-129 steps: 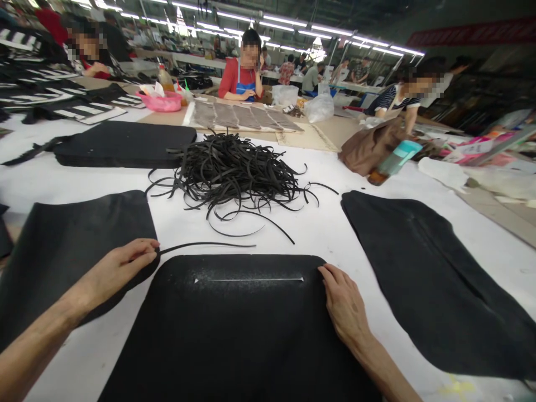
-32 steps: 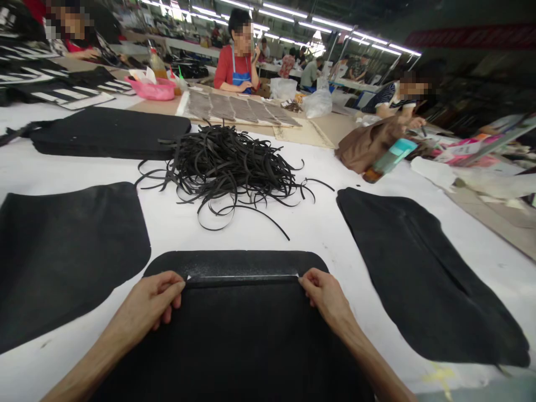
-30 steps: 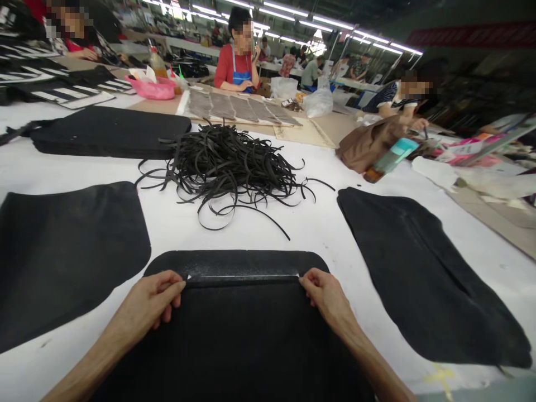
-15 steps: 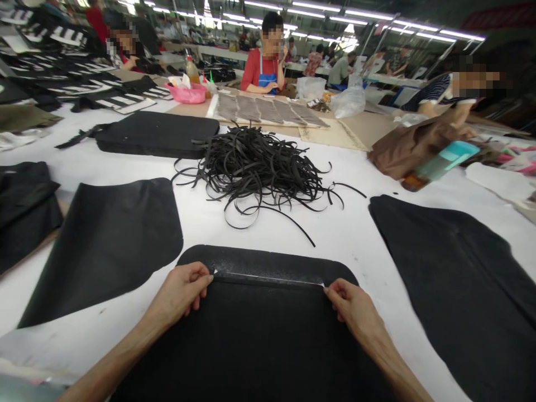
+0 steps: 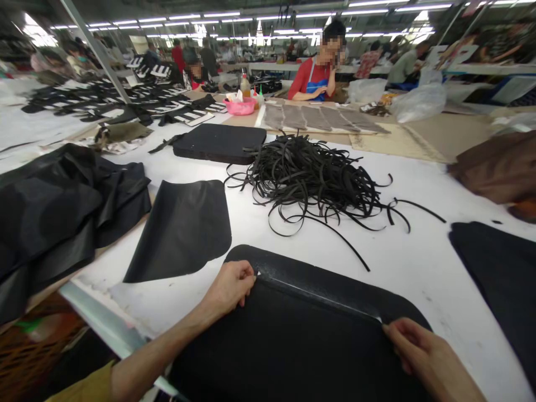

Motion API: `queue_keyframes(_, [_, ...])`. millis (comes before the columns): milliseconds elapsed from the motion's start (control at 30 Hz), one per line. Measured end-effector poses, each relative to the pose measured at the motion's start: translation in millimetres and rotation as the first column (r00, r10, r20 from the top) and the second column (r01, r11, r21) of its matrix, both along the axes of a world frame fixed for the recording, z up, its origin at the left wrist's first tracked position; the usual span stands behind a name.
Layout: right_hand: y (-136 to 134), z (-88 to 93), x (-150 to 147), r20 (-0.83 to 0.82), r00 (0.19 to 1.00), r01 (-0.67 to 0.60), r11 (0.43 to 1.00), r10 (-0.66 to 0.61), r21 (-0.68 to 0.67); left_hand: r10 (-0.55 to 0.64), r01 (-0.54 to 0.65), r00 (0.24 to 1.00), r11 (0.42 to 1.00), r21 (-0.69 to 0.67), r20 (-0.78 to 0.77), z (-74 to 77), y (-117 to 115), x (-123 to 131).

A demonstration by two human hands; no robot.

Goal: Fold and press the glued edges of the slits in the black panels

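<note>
A large black sheet point(image 5: 293, 346) with rounded far corners lies in front of me on the white tabletop. Along its far part runs a thin pale line, with a small white tip at each end. My left hand point(image 5: 237, 282) pinches the sheet's edge at the line's left end. At the right end, my right hand point(image 5: 412, 340) pinches the same edge between thumb and finger. Beyond the sheet is a tangled heap of narrow black strips point(image 5: 314, 176). A single black piece point(image 5: 184, 229) lies to the left of the sheet.
Black material point(image 5: 50, 206) is heaped at the left, and a black piece point(image 5: 498, 273) lies at the right. Farther back are a black stack point(image 5: 220, 142), a pink basket point(image 5: 240, 106) and a seated person in a blue apron point(image 5: 317, 84). Brown cloth point(image 5: 498, 164) lies at the far right.
The view has turned left, so things appear farther right. Both hands still pinch the edge. More of the left heap and an orange-brown crate below the table's edge now show.
</note>
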State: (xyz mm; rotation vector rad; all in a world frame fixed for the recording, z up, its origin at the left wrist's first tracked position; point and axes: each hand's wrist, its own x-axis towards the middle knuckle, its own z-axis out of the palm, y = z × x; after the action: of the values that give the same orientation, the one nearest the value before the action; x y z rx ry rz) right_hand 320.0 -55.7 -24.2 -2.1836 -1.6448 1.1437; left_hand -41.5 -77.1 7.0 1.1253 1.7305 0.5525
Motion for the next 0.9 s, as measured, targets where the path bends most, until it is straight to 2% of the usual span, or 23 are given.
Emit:
queue_keyframes(400, [-2.0,-3.2,3.1,0.047,0.997,-0.052,0.997,0.054,-0.053,-0.009,0.010,0.998,1.000,0.015,-0.064,-4.6,2.3,1.3])
queue_keyframes(600, [-3.0,-1.2,0.5,0.045,0.998,-0.038,0.997,0.041,-0.067,-0.021,0.023,0.996,0.999,0.025,-0.087,-3.6,3.1,1.8])
queue_keyframes(900, [-2.3,-1.9,0.6,0.012,0.999,-0.033,0.999,0.033,-0.024,-0.046,0.049,0.994,0.998,0.029,-0.103,-2.5,3.9,2.3])
